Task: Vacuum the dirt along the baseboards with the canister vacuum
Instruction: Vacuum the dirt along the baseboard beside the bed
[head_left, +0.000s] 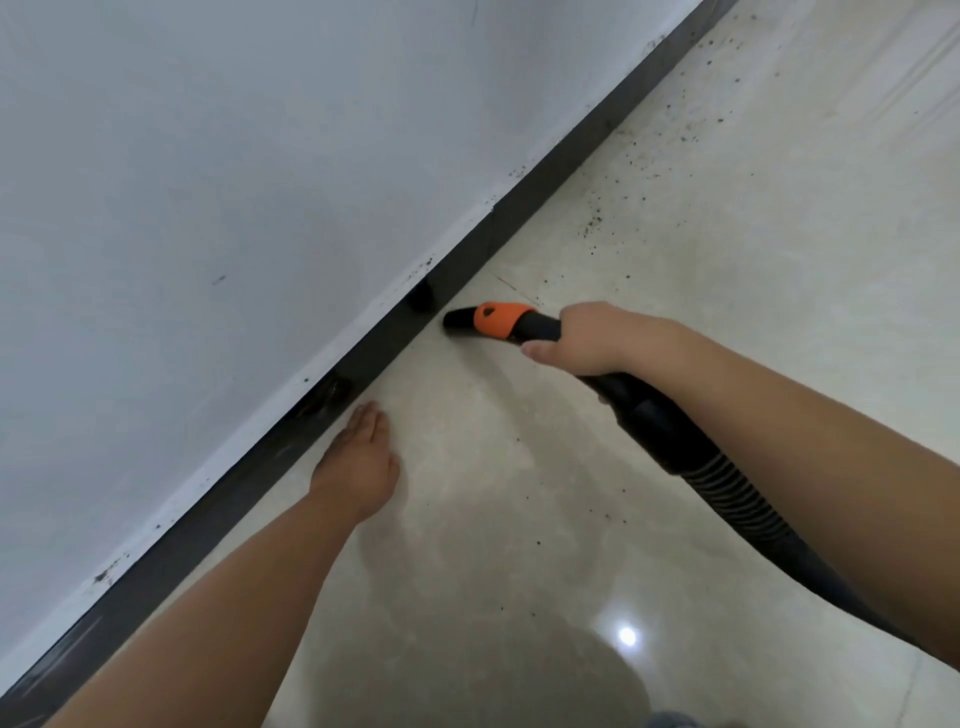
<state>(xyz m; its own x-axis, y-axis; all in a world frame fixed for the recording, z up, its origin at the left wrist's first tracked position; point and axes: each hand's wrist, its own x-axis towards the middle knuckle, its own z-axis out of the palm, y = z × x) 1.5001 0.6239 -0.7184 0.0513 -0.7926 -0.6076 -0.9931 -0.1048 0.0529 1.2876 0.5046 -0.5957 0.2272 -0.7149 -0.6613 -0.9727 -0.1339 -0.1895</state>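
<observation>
- R hand (582, 340) grips black handle of vac nozzle (460, 319), orange collar behind tip; tip low at floor, just beside dark baseboard (467, 249).
- Ribbed hose (737, 499) runs back under R arm.
- L hand (358, 457) flat, fingers straight, on floor (519, 493) next to baseboard.
- Dirt (592, 226) specks scattered ahead along baseboard.

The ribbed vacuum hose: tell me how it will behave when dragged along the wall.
The ribbed vacuum hose curves behind the right hand, so it probably flexes and trails rather than staying stiff. Its corrugations may catch slightly, though the glossy floor should let it slide. The rigid nozzle likely steers where pointed.
</observation>
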